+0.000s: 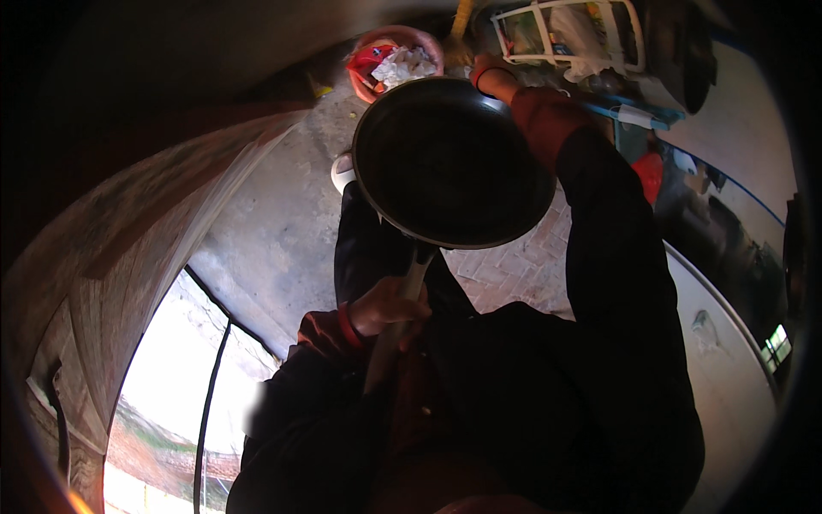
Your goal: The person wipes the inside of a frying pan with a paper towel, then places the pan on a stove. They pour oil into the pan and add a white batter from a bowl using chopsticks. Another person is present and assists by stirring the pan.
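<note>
A dark frying pan (453, 164) is held in front of me, its inside facing up and its long handle (414, 276) pointing back towards my body. My left hand (392, 308) is closed round that handle, a red band at its wrist. Past the pan's far right rim my right hand (488, 69) reaches out, also with a red band at the wrist. Its fingers are small and dim, so whether they touch or grip anything cannot be told.
A pink bin (433, 42) with crumpled white paper and a red wrapper stands beyond the pan, beside a broom (457, 48). A white rack (546, 32) holds packages at the upper right. A pale panel (713, 347) lies right, a wooden surface (154, 199) left.
</note>
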`<state>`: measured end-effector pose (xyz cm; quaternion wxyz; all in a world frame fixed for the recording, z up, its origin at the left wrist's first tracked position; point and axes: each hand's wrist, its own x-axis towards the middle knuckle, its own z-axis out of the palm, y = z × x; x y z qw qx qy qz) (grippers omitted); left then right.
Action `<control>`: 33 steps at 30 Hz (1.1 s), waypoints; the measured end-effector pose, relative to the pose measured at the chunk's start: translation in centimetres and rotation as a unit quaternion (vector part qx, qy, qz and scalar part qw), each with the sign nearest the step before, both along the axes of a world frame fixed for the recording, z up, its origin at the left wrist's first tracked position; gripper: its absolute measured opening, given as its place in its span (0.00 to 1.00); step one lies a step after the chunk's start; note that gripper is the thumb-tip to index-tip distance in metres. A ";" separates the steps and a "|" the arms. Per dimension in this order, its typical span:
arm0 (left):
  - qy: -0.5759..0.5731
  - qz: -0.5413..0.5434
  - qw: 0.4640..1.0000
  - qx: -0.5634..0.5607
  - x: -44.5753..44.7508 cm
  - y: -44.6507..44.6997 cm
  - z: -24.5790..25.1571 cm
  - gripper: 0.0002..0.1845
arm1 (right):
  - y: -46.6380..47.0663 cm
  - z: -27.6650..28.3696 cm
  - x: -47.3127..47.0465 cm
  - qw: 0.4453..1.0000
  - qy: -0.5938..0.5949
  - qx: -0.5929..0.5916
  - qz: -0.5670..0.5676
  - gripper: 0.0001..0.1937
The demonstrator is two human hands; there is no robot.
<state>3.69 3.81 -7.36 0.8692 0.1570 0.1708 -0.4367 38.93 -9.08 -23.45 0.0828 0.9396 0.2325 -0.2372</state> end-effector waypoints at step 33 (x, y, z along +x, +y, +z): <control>0.032 -0.048 0.998 0.023 0.0 -0.5 0.0 0.07 | 4.2 -9.6 -2.4 0.990 0.029 0.138 -0.018 0.14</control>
